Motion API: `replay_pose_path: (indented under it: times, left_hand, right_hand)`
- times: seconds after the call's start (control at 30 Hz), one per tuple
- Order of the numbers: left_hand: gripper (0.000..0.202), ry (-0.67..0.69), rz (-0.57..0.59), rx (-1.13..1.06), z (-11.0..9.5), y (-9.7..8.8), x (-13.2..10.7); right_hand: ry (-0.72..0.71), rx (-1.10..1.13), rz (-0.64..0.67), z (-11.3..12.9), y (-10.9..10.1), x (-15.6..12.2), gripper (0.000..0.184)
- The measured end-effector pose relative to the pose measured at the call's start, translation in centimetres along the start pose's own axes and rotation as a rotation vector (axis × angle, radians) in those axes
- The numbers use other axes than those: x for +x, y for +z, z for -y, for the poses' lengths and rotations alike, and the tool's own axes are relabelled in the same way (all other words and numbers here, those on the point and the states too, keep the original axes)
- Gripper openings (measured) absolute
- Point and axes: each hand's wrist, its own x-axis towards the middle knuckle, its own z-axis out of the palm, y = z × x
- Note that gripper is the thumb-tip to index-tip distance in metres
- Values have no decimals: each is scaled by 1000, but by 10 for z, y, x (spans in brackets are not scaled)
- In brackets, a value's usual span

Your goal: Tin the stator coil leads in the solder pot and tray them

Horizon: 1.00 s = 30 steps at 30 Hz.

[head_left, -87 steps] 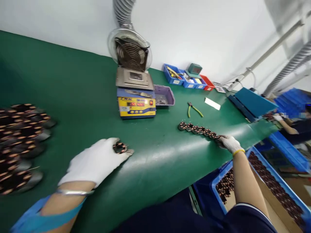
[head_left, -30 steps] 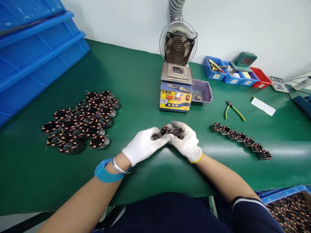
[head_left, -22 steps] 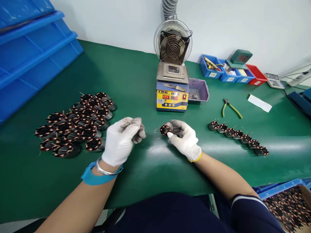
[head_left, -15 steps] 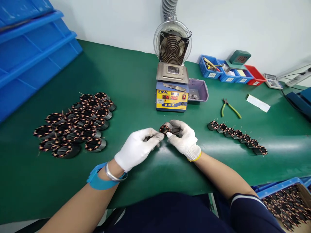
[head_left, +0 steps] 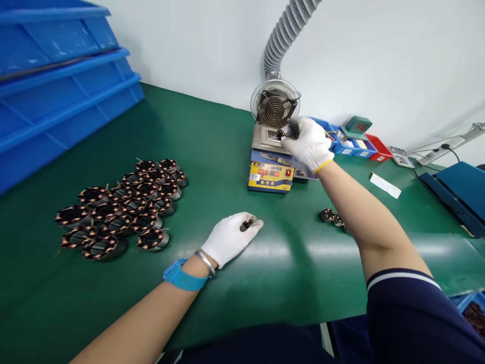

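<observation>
My right hand, in a white glove, is closed round a small motor stator with copper windings. It holds the stator over the solder pot's square opening; whether they touch I cannot tell. The solder pot has a blue and yellow front with a lit red display. My left hand, also gloved, is low over the green table, thumb and fingertips pressed together. What it pinches, if anything, is too small to make out. To its left stands a group of wound stators.
A fan and grey duct stand behind the pot. Further right are small blue bins, a red bin and a paper strip. More stators are partly behind my right forearm. Blue crates fill the left.
My right hand has carried the stator forward and up from beside my left hand to the pot's opening. My left hand stays low over the table. The camera view has shifted.
</observation>
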Motion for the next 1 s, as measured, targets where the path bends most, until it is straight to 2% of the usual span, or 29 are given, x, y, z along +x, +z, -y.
replay_pose_path:
  times: [0.13,0.37,0.53,0.7,0.8,0.9,1.0]
  left_hand:
    - [33,-11,21,13,0,-2,1]
    - [33,9,37,88,0,-3,2]
    - [33,14,37,130,0,-3,1]
    - [33,13,37,139,-1,-3,1]
    - [33,18,12,109,1,-2,1]
    - [33,-10,-90,-41,5,2,4]
    - [41,-51,-204,-318,10,8,7]
  right_hand:
    - [-83,-330,79,8,-3,48,40]
    - [-184,-516,170,18,10,67,43]
    - [-163,-392,172,15,17,68,30]
    - [-177,-372,166,10,23,71,33]
    - [-165,-353,150,9,19,73,36]
    - [-84,-276,113,14,3,69,40]
    - [28,-95,70,26,-11,47,38]
